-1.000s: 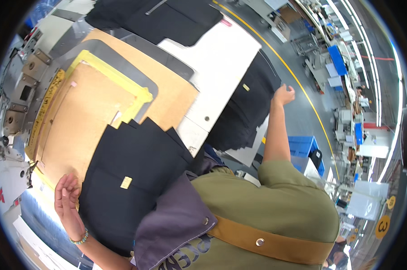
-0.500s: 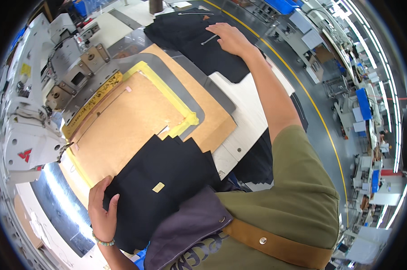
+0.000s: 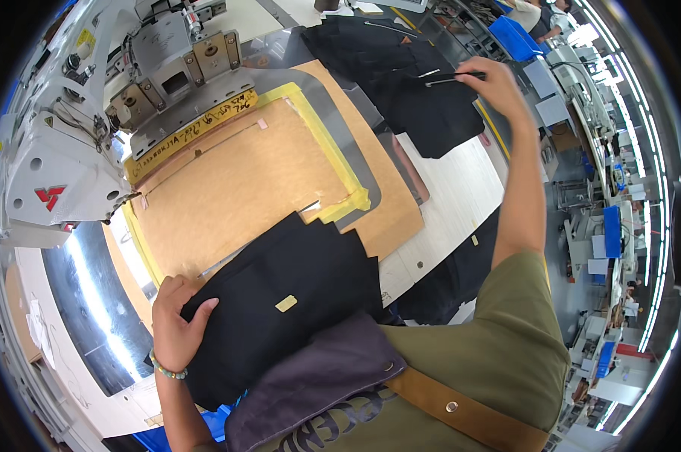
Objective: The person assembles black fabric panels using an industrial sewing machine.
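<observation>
Left hand (image 3: 176, 329) clamped on the near edge of a stack of black fabric pieces (image 3: 284, 305), fingers curled over the top, stack lying across the tan template board (image 3: 242, 181) at the table's near side. Right hand (image 3: 498, 87) stretched far out, fingers pinched on a thin dark tool (image 3: 449, 77) above a second black fabric pile (image 3: 408, 83). Risk noted — long reach could drag the far pile askew; one-handed hold could let the top plies slide off — toward the sewing machine (image 3: 69, 143).

A garment factory: an industrial sewing machine (image 3: 62, 151), stacked black fabric pieces (image 3: 280, 309), and rows of workstations (image 3: 604, 218) behind
</observation>
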`<act>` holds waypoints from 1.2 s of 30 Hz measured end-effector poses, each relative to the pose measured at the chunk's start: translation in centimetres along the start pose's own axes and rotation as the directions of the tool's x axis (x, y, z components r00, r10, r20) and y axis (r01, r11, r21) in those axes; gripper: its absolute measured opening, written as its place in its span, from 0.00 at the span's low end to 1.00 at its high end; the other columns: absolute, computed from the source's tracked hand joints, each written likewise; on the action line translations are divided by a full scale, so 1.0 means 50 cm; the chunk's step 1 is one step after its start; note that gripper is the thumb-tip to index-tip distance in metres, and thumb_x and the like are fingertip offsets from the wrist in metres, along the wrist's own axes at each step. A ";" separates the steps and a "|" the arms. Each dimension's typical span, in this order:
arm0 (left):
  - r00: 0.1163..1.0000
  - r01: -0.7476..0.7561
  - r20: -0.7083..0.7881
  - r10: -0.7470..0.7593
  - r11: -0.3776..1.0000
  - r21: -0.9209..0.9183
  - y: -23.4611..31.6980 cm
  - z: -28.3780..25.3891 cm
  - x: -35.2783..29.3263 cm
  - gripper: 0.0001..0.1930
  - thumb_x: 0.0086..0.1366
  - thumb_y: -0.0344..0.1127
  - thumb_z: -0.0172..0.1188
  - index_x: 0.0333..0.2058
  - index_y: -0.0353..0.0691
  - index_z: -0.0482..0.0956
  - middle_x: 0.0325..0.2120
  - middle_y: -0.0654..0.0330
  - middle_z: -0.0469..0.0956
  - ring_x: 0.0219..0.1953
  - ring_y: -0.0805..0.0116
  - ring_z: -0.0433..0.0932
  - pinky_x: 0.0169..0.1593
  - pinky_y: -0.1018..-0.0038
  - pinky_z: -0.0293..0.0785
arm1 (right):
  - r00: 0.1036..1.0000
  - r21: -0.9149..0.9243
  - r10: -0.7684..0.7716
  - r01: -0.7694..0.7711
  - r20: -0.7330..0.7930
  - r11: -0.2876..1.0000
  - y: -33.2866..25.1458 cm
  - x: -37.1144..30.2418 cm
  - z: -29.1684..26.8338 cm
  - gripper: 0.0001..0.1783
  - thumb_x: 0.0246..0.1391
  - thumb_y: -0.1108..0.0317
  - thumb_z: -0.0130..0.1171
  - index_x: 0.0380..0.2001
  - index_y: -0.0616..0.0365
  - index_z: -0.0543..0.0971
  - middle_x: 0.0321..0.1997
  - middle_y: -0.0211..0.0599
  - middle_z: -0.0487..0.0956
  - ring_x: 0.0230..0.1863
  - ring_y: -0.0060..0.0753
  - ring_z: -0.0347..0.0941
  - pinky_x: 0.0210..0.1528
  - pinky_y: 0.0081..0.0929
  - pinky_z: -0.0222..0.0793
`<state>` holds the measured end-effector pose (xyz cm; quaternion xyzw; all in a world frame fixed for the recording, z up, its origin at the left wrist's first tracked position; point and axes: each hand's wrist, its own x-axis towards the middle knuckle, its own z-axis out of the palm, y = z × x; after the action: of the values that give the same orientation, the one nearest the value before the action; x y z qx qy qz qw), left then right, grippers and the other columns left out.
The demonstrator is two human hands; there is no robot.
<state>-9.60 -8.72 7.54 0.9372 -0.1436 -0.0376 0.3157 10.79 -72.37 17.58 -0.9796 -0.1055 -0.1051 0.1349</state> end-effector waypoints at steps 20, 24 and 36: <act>0.985 -0.134 -0.104 0.139 0.989 0.056 -0.008 -0.026 0.087 0.16 0.60 0.27 0.74 0.46 0.33 0.82 0.42 0.50 0.82 0.39 0.48 0.82 0.44 0.61 0.79 | 0.981 0.429 0.079 -0.150 0.180 0.891 -0.222 0.088 0.272 0.12 0.65 0.66 0.67 0.49 0.59 0.88 0.31 0.27 0.82 0.33 0.15 0.73 0.40 0.21 0.70; 0.940 -0.297 -0.153 0.305 0.952 0.071 -0.006 -0.024 0.113 0.17 0.58 0.25 0.74 0.46 0.32 0.82 0.43 0.49 0.82 0.42 0.46 0.82 0.47 0.59 0.81 | 0.995 0.474 -0.023 -0.027 0.098 0.880 -0.252 0.230 0.358 0.12 0.65 0.65 0.67 0.47 0.60 0.89 0.36 0.34 0.89 0.38 0.23 0.82 0.45 0.26 0.75; 0.849 -0.365 0.003 0.529 0.581 0.727 -0.027 0.070 0.291 0.21 0.62 0.29 0.60 0.55 0.28 0.80 0.56 0.47 0.80 0.59 0.52 0.79 0.57 0.64 0.81 | 0.939 0.339 -0.339 0.338 -0.058 0.878 -0.444 0.393 0.497 0.15 0.68 0.64 0.63 0.51 0.61 0.85 0.48 0.49 0.87 0.50 0.50 0.84 0.55 0.37 0.77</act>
<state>4.09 -13.99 4.23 0.9153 -0.3444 0.2021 -0.0535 28.77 -40.82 4.18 -0.9074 -0.2917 -0.1055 0.2835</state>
